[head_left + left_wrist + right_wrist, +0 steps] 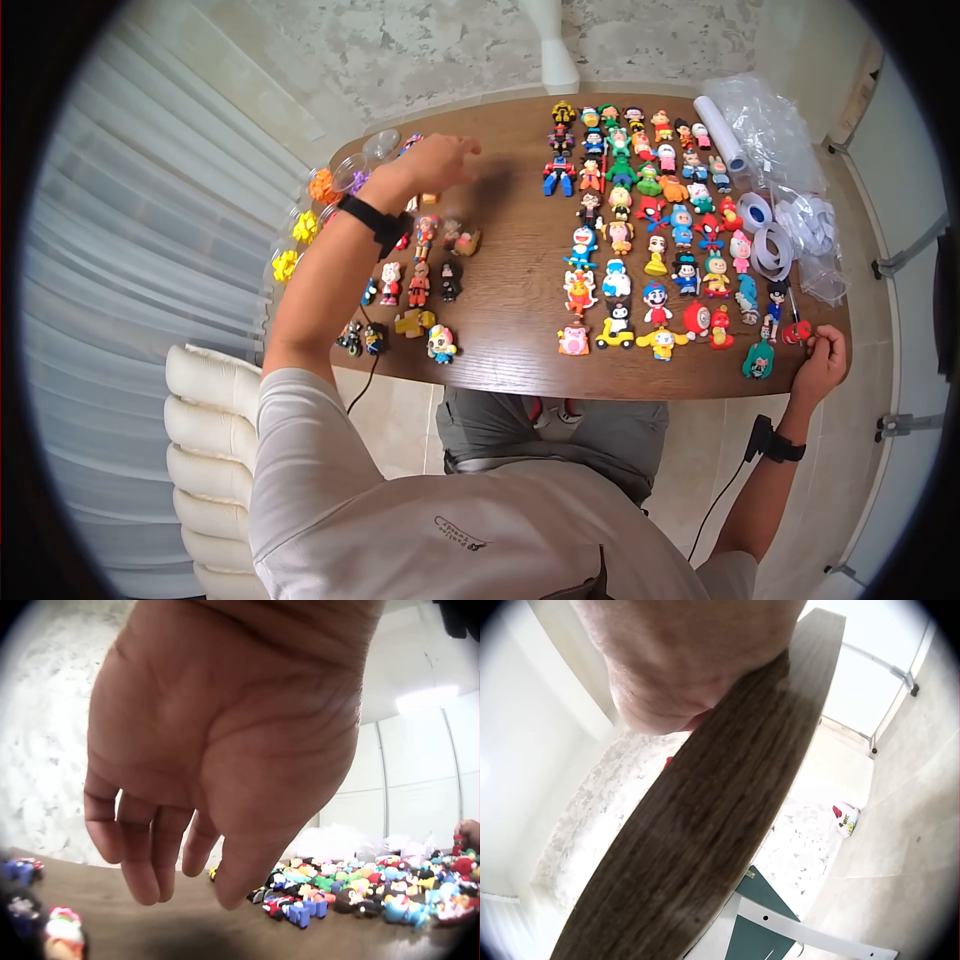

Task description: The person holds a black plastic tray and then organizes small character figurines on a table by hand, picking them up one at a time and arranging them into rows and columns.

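My left hand [437,163] reaches over the left part of the brown table [510,290], palm down. In the left wrist view its loosely bent fingers [142,870] hang above the wood with nothing between them. Toy figures stand or lie below and beside it, among them a red-and-white one [64,930]. My right hand [824,358] rests at the table's right front corner, fingers loosely curled. Right beside its fingertips is a red-handled tool [797,332], apparently scissors. The right wrist view shows the heel of that hand on the table edge; its fingers are mostly hidden.
Many toy figures [620,225] stand in rows on the right half. Behind them lie a white roll [720,133], clear plastic bags [775,140] and rolls of tape [770,250]. Clear cups with yellow [304,227] and orange pieces [322,186] line the left edge.
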A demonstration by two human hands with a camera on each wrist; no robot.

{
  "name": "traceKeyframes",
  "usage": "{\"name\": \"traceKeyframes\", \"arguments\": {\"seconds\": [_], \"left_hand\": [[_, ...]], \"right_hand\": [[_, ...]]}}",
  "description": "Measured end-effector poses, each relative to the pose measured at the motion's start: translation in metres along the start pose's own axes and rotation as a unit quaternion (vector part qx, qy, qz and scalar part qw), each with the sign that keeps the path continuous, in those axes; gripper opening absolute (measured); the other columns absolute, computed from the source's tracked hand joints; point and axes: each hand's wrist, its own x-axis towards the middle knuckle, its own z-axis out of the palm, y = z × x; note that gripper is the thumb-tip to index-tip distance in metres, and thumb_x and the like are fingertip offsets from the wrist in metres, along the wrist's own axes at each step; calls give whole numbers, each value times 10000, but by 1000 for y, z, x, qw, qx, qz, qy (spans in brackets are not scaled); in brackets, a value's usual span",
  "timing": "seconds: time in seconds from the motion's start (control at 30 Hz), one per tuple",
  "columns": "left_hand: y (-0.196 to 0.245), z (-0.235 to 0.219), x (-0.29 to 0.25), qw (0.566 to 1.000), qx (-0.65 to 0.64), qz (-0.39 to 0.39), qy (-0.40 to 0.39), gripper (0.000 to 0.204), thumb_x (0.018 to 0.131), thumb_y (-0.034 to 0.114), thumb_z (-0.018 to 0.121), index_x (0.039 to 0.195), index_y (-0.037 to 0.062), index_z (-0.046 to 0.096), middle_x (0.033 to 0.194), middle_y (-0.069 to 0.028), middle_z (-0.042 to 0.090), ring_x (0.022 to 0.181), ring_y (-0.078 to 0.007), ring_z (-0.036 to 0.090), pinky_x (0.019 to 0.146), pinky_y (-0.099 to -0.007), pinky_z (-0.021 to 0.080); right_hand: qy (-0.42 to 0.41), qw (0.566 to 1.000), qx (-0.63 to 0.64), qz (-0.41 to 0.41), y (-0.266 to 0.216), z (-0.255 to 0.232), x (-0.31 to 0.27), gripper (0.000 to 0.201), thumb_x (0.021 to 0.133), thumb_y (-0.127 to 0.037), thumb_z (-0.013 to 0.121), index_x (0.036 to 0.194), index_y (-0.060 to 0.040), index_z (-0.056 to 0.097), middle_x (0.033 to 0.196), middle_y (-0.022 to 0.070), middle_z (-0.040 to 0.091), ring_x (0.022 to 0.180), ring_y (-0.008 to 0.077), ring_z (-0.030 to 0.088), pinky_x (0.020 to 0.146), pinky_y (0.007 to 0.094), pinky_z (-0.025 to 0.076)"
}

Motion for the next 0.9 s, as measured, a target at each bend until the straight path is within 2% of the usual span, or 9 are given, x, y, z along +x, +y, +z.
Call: {"name": "traceKeyframes", "arguments": {"seconds": [0.13, 0.17, 0.27, 0.3, 0.4, 0.6, 0.63, 0.73, 0.9], "left_hand": [[-11, 21, -39, 998, 58, 23, -31, 476, 899, 191, 594, 1360, 77, 554, 1006, -162, 726, 927, -328, 700, 841, -413, 541], [-13, 27, -46, 998, 1, 13, -55, 515, 882, 252, 640, 1370, 104, 567, 1091, -206, 713, 1026, -376, 680, 883, -450, 538], [-5, 33, -66, 994, -7, 100, -40, 523, 866, 155, 660, 1373, 95, 544, 1041, -188, 686, 925, -341, 688, 828, -416, 540], [3, 34, -68, 997, 1, 43, -59, 499, 863, 155, 684, 1345, 107, 563, 1030, -199, 693, 928, -346, 687, 827, -423, 538], [-13, 52, -61, 998, -4, 64, -18, 480, 867, 158, 687, 1331, 112, 574, 997, -188, 708, 928, -348, 688, 815, -435, 540], [-27, 31, -54, 999, -7, 27, 36, 362, 884, 164, 686, 1229, 85, 615, 957, -169, 718, 933, -356, 689, 813, -437, 534], [-14, 13, -55, 999, -14, 17, 42, 319, 886, 205, 711, 1166, 75, 630, 994, -178, 714, 954, -356, 688, 818, -436, 528], [15, 9, -41, 988, -45, 87, 116, 338, 882, 249, 736, 1155, 79, 631, 1026, -185, 709, 969, -357, 687, 813, -437, 526], [80, 38, -7, 982, -42, 183, 32, 369, 893, 170, 674, 1251, 107, 606, 1143, -190, 687, 1056, -385, 652, 894, -467, 514]], "right_hand": [[-2, 1000, 6, -2, 1, 1, 0, 148, 954, 5, 519, 948, -17, 665, 844, -1, 622, 721, 52, 531, 635, 199, 409], [-3, 1000, 6, -2, 1, 1, 1, 148, 955, 4, 519, 948, -17, 666, 843, -2, 621, 721, 52, 531, 635, 199, 409], [-7, 1000, 6, -1, 2, 1, 2, 142, 956, 0, 524, 947, -18, 664, 836, -4, 617, 721, 51, 530, 637, 199, 408], [-7, 1000, -1, 0, 2, 1, 2, 141, 956, 0, 524, 947, -19, 664, 834, -4, 615, 720, 51, 530, 637, 199, 408], [-6, 1000, -16, 1, 1, 1, 1, 137, 957, 0, 525, 947, -20, 661, 831, -6, 609, 720, 51, 528, 638, 199, 409], [-5, 1000, -16, -1, 1, 2, 1, 133, 955, 3, 526, 948, -17, 657, 835, -5, 607, 721, 54, 528, 643, 200, 417], [-7, 1000, -23, -1, -2, 2, 1, 132, 954, 4, 527, 948, -17, 657, 834, -4, 607, 722, 54, 529, 644, 201, 420], [-8, 1000, -21, -4, 0, 3, 1, 131, 952, 4, 528, 951, -17, 657, 828, -4, 606, 721, 54, 532, 641, 201, 425], [-3, 1000, -19, 4, -2, 3, 1, 130, 950, 4, 529, 947, -20, 656, 803, -5, 602, 707, 52, 535, 625, 195, 421]]}}
